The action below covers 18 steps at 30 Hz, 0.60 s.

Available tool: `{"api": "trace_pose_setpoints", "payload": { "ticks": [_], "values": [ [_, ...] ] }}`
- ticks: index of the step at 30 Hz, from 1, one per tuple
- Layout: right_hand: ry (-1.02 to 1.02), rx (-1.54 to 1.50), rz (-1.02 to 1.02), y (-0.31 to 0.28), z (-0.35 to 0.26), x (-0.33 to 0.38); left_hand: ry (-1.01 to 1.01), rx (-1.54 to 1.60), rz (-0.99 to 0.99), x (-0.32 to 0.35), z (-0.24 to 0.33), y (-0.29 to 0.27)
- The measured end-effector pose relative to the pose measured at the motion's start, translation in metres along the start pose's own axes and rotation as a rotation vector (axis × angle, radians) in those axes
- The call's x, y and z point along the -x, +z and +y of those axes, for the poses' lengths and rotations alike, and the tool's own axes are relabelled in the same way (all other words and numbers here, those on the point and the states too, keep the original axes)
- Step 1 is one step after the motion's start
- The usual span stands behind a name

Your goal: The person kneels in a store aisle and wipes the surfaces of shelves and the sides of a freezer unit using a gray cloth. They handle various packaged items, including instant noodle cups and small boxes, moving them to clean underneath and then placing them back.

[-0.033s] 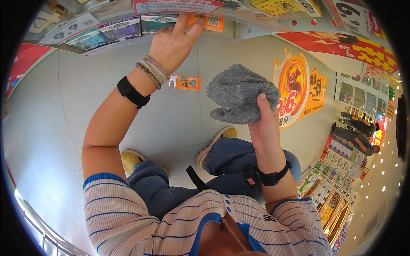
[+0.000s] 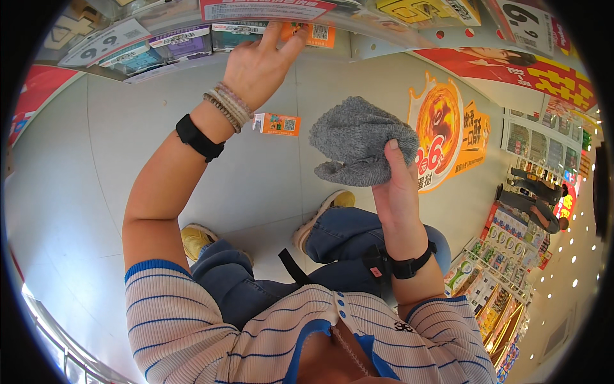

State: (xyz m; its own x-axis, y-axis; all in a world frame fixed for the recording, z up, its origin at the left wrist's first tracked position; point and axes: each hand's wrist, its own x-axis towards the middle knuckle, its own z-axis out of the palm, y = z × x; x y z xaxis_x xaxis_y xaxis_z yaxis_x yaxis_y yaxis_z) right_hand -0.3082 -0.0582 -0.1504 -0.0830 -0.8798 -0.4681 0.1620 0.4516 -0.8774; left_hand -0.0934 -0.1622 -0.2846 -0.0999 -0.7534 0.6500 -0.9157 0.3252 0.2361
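Note:
My left hand reaches up to the shelf front, its fingers stretched apart at an orange box in the row. The tips are partly hidden against the box and shelf edge. In my right hand is a bunched grey knitted cloth, mitt-like in shape, with the thumb pressed on top. A similar small orange box lies on the floor below the shelf, between my two arms.
Teal and purple boxes line the shelf left of my hand. A large orange sticker covers the floor at right. Stocked racks and two people are farther right. My yellow shoes are below.

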Motion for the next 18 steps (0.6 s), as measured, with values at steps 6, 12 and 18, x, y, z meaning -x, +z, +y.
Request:
{"api": "trace_pose_setpoints", "payload": {
  "ticks": [6, 12, 18],
  "values": [
    [-0.012, 0.018, -0.002, 0.0, 0.0, 0.001, 0.144, 0.199, 0.061, 0.001, 0.002, -0.006],
    [-0.251, 0.217, 0.065, 0.002, 0.007, 0.0, 0.074, 0.737, 0.168, -0.002, 0.03, -0.04],
    [-0.933, 1.142, -0.114, 0.012, 0.013, 0.0, -0.048, 0.938, -0.005, -0.002, 0.076, -0.069]
  ]
}}
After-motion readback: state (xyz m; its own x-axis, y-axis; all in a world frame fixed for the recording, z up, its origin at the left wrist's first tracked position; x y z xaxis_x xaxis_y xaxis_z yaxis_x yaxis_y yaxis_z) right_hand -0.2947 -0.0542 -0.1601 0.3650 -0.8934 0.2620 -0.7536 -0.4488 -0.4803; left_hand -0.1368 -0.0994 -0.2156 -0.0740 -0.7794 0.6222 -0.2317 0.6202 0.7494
